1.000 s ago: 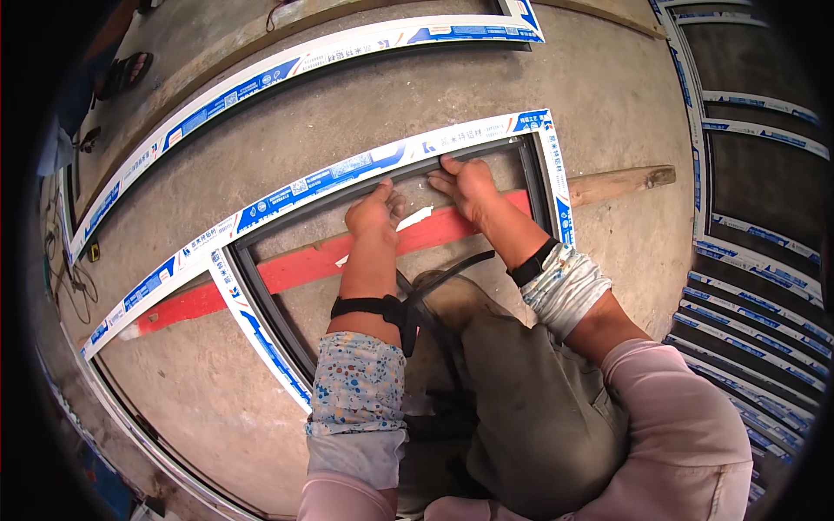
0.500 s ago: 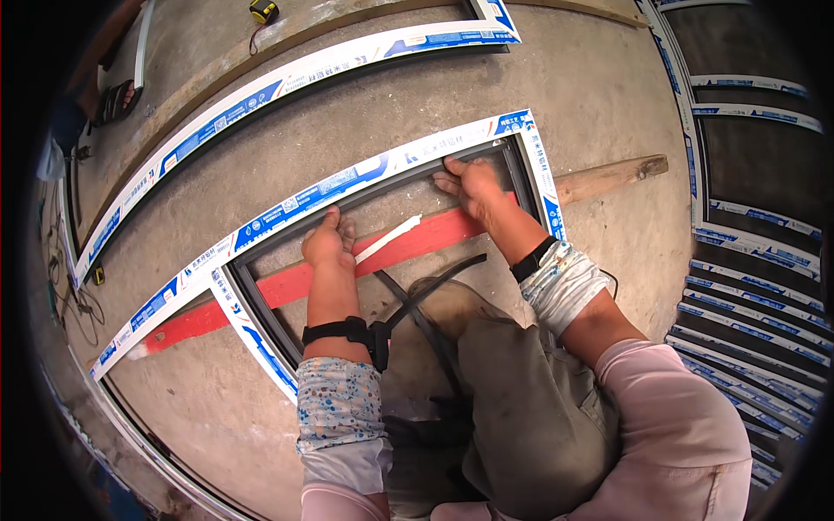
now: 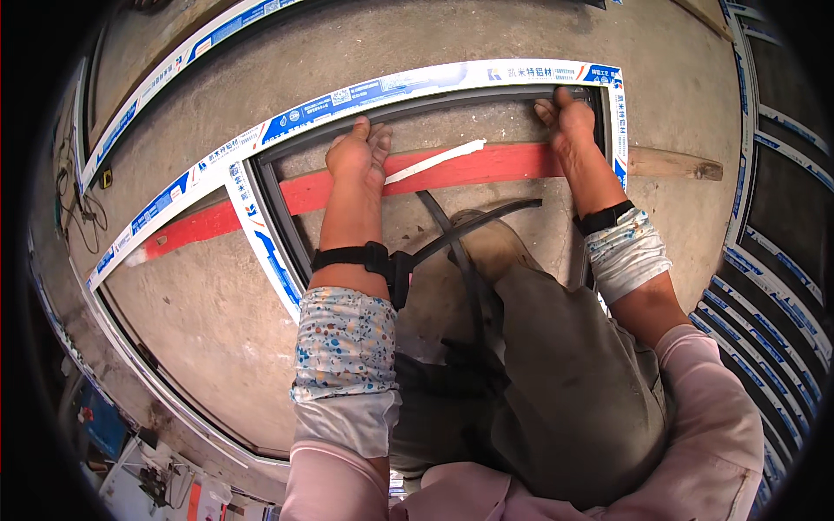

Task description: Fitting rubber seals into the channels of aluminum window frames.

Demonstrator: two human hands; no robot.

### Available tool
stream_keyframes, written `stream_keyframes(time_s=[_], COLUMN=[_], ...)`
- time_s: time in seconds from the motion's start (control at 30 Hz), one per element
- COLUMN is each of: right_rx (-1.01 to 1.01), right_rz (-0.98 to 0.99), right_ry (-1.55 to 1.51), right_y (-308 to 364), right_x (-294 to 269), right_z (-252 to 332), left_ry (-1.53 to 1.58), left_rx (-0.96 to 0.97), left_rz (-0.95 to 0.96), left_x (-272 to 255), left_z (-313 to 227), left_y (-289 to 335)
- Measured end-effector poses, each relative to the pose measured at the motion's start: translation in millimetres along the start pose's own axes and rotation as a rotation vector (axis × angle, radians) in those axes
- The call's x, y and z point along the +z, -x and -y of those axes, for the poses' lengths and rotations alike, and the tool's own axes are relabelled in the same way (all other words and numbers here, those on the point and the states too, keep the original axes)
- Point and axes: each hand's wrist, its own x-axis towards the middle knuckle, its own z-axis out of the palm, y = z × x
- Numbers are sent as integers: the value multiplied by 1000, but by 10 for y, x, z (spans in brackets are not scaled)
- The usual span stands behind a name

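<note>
A large window frame [image 3: 165, 208], metal with white-and-blue protective film, lies low before me, with a dark inner edge strip [image 3: 460, 106] along its far rail. My left hand [image 3: 358, 154] is closed at this strip, left of the middle, thumb on the edge and fingers curled below. Close to the far right corner, my right hand [image 3: 569, 123] grips the same edge, thumb on top. A red-painted wooden board [image 3: 486, 163] passes under the frame, and a white strip [image 3: 439, 162] lies across it near my left hand. Loose black strips [image 3: 473, 230] cross in front of my knee.
Another filmed frame [image 3: 174, 74] lies beyond on the concrete floor. Several more frames [image 3: 764, 317] lie along the right side. A cable [image 3: 87, 213] coils at the left. At lower left are a blue object [image 3: 104, 421] and assorted items.
The view has shifted, so the frame sits higher and farther right. My right hand has slid along the far rail toward the right corner. My left hand stays at about the same spot.
</note>
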Motion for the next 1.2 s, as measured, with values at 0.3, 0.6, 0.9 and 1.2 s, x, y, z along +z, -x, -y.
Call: stream_keyframes(time_s=[0.3,0.6,0.9,1.2], right_rx=[-32,-20,-13,9], right_rz=[-8,37,56,-12], right_ry=[50,35,40,11], right_y=[-20,-169,-84,-274], right_x=[56,-183,-103,-262], right_z=[28,21,-110,39], left_ry=[9,92,107,124], left_rx=[-38,-103,-165,-171], left_rz=[30,117,63,123], left_x=[-103,-40,-195,-156], left_z=[-125,-124,-192,-177], left_y=[-101,13,-51,-69])
